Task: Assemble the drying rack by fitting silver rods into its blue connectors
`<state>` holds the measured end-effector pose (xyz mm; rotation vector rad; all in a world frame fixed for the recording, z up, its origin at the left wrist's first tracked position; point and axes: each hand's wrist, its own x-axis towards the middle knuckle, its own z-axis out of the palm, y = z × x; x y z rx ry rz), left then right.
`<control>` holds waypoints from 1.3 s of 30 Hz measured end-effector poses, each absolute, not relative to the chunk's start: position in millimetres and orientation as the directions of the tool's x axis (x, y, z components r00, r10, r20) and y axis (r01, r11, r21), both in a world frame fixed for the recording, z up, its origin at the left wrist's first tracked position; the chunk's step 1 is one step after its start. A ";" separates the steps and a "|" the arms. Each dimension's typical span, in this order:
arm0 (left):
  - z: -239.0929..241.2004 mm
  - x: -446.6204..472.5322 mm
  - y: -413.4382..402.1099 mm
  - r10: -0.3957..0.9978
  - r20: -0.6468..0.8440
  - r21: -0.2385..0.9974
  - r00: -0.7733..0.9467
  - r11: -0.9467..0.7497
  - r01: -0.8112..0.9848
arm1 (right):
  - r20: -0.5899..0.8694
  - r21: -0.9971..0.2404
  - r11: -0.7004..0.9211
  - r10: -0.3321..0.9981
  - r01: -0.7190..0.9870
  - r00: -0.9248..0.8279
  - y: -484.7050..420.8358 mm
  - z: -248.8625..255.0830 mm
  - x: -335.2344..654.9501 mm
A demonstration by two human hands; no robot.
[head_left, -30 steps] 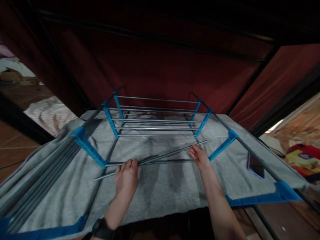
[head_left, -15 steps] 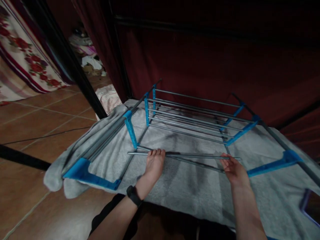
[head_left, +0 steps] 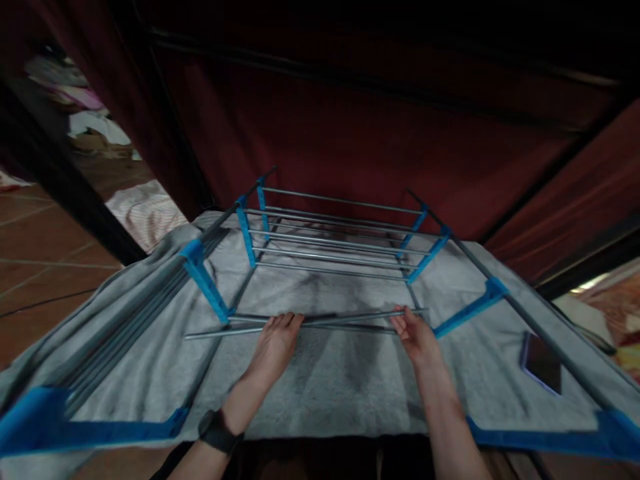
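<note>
A grey metal rod (head_left: pixel 340 319) lies across a drying rack with blue plastic brackets (head_left: pixel 205 283) and several grey bars (head_left: pixel 335 257). My left hand (head_left: pixel 277 341) rests on the rod near its middle left, fingers curled over it. My right hand (head_left: pixel 414 331) holds the rod's right part, fingers wrapped on it. The rod's left end sticks out past the blue bracket. A second thin rod (head_left: pixel 250 318) lies just behind it. Under the rack spreads a grey towel (head_left: pixel 330 387).
A dark phone (head_left: pixel 541 363) lies on the towel at the right. Dark red fabric walls with black poles (head_left: pixel 350 140) stand behind. Tiled floor (head_left: pixel 30 280) and a striped cloth (head_left: pixel 145 213) are at the left. A black watch is on my left wrist.
The view swung back toward the right. The rod moved left, its left end now past the blue bracket. Both hands stay on the rod.
</note>
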<state>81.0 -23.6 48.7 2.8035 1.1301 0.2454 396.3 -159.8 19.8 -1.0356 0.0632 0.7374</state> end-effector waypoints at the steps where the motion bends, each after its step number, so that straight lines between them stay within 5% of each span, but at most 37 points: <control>1: 47.2 81.2 -21.9 0.679 0.105 0.182 0.726 -0.731 0.657 | -0.375 -0.760 0.294 0.528 -0.579 0.762 -161.3 19.9 391.5; 10: 25.8 79.7 -6.9 0.561 0.192 0.392 0.805 -0.796 0.461 | -0.361 -0.735 0.393 0.462 -0.552 0.810 -176.2 24.9 375.4; 18: 21.2 71.6 -8.6 0.613 0.160 0.537 0.774 -0.712 0.452 | -0.331 -0.740 0.407 0.473 -0.536 0.816 -195.9 38.4 364.3; 25: 16.9 72.0 -6.3 0.561 0.172 0.533 0.810 -0.744 0.403 | -0.278 -0.738 0.494 0.397 -0.459 0.875 -210.1 36.7 360.8; 39: -4.4 69.6 10.5 0.597 0.133 0.471 0.791 -0.741 0.479 | -0.351 -0.743 0.401 0.448 -0.536 0.822 -192.6 31.7 375.3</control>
